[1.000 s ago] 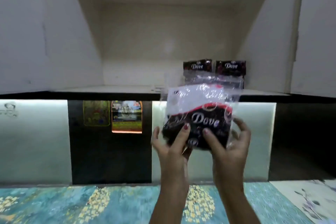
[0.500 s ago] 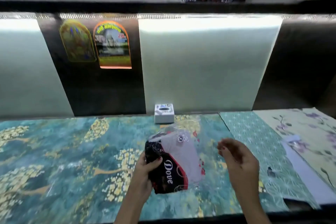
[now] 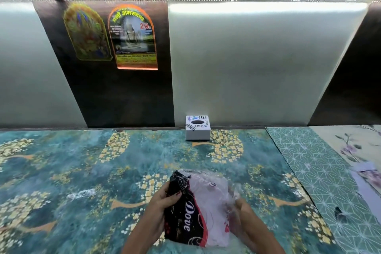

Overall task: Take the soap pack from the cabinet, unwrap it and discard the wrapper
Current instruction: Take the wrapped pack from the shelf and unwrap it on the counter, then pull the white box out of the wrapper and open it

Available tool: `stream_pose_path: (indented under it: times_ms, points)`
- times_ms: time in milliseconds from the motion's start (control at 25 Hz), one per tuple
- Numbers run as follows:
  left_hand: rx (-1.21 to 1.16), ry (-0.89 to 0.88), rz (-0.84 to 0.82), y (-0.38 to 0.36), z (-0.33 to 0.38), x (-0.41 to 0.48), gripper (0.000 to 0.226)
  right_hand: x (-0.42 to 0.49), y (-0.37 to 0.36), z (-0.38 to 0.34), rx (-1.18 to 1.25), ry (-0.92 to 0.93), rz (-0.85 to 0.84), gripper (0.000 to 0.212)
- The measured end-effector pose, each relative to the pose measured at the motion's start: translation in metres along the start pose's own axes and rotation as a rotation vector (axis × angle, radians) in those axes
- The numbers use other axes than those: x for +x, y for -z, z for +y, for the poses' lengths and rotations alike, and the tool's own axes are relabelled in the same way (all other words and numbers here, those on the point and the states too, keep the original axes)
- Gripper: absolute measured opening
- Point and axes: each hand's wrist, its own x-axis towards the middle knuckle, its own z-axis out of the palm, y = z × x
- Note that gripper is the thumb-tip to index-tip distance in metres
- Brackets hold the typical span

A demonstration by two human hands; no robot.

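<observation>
Pack's out of the cabinet, so now get it unwrapped: steady the dark end, then pull the loose clear plastic away sideways rather than squeezing the soap. Your left hand point(image 3: 162, 202) is curled tight round the black end of the soap pack point(image 3: 193, 210), held low over the patterned counter point(image 3: 82, 171). Your right hand point(image 3: 243, 214) grips the clear wrapper side, fingers partly hidden behind plastic.

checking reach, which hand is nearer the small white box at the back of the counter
Left. The left hand grips the soap pack almost straight below the white box; the right hand sits lower and farther right.
</observation>
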Motion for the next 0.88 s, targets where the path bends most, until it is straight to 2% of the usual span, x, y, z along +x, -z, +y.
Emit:
stream_pose_path:
  times_ms: [80, 160, 280, 320, 400, 480, 520, 600, 640, 680, 760, 800, 880]
  points:
    - [0.033, 0.030, -0.025, 0.008, 0.001, 0.016, 0.042, 0.015, -0.001, 0.002, -0.118, 0.009, -0.067, 0.056]
    - [0.153, 0.078, -0.030, 0.014, -0.001, 0.031, 0.034, 0.025, -0.008, 0.001, -0.245, 0.093, -0.028, 0.083]
    - [0.333, 0.097, 0.070, 0.026, -0.004, 0.053, 0.020, 0.045, -0.001, 0.000, -0.177, 0.105, 0.126, 0.099]
    - [0.354, 0.097, 0.129, 0.034, -0.005, 0.062, 0.020, 0.052, 0.006, -0.003, -0.111, 0.098, 0.219, 0.098]
    - [0.378, 0.122, 0.278, 0.061, -0.012, 0.085, 0.028, 0.065, 0.026, -0.005, -0.019, 0.155, 0.497, 0.075]
    - [0.453, 0.162, 0.389, 0.079, -0.017, 0.108, 0.047, 0.074, 0.049, -0.016, 0.051, 0.256, 0.697, 0.065]
    - [0.490, 0.169, 0.425, 0.083, -0.020, 0.117, 0.052, 0.078, 0.058, -0.024, 0.119, 0.311, 0.704, 0.068]
    - [0.530, 0.163, 0.443, 0.078, -0.023, 0.137, 0.047, 0.090, 0.061, -0.036, 0.218, 0.377, 0.556, 0.088]
    - [0.531, 0.172, 0.414, 0.074, -0.025, 0.147, 0.043, 0.099, 0.053, -0.039, 0.218, 0.336, 0.485, 0.099]
    - [0.532, 0.185, 0.377, 0.069, -0.027, 0.157, 0.042, 0.111, 0.043, -0.033, 0.206, 0.268, 0.407, 0.100]
    - [0.546, 0.227, 0.324, 0.062, -0.033, 0.172, 0.045, 0.136, 0.022, -0.018, 0.207, 0.087, 0.300, 0.080]
    - [0.568, 0.242, 0.306, 0.059, -0.034, 0.178, 0.045, 0.148, 0.016, -0.009, 0.168, 0.014, 0.300, 0.068]
    - [0.567, 0.237, 0.308, 0.057, -0.028, 0.182, 0.036, 0.174, 0.019, 0.011, -0.097, -0.042, 0.353, 0.064]
